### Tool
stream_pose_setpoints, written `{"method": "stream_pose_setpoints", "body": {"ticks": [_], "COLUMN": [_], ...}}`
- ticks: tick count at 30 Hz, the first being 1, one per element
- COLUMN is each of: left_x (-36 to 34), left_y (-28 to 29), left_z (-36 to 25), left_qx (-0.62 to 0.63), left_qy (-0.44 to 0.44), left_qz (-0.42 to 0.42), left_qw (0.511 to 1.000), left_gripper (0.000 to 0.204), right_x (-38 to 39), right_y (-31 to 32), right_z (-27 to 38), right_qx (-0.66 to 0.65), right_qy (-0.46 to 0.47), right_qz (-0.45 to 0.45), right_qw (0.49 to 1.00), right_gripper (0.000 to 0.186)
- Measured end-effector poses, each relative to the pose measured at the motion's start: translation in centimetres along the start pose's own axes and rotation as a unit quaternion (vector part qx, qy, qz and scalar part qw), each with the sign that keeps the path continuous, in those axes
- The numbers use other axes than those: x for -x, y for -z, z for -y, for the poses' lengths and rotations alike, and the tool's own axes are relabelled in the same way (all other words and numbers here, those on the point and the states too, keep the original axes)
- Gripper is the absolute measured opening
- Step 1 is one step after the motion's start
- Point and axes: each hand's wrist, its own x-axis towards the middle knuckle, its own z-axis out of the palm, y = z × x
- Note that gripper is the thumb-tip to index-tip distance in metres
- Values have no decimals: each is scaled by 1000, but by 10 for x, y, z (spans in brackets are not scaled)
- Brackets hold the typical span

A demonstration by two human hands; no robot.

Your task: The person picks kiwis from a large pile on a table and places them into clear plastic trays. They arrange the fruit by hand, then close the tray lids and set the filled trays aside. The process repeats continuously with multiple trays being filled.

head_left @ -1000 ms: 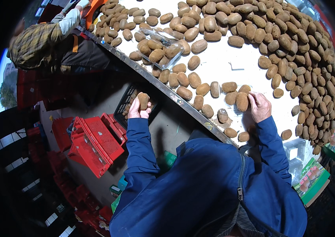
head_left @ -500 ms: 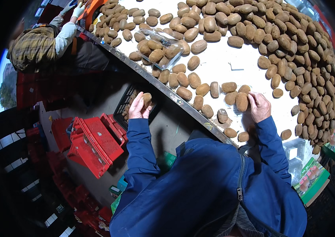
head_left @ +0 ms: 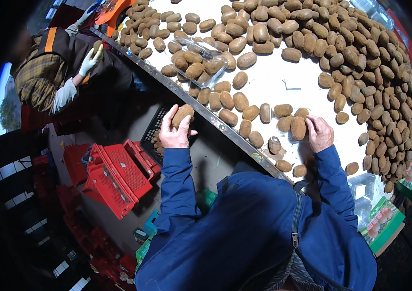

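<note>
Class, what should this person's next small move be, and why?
Perhaps turn the kiwi in the left hand: it is held up beside the table's edge, and the grip hides part of its skin, so another side could be checked.

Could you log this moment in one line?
left hand: holds kiwifruit | right hand: beside another kiwifruit | clear box: holds kiwifruit

Partly Out of Sight

The left hand (head_left: 175, 137) is covering part of its brown fruit (head_left: 182, 115) and of the black crate (head_left: 148, 144). The top edge is cropping the orange object (head_left: 113, 13); blur is obscuring the co-worker's head (head_left: 21, 44).
</note>
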Motion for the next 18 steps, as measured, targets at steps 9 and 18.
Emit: {"method": "stream_pose_setpoints", "body": {"ticks": [9,18], "left_x": [-12,-6], "left_y": [-2,-10], "left_z": [-10,-20], "left_qx": [-17,-37], "left_qy": [-17,-33], "left_qz": [5,36], "left_qw": [1000,998], "left_gripper": [46,55], "right_x": [1,1], "right_y": [2,1], "right_z": [0,0], "right_qx": [-8,-10], "right_qy": [-11,-10], "right_qz": [-7,-5], "right_qw": [1000,1000], "right_gripper": [10,11]}}
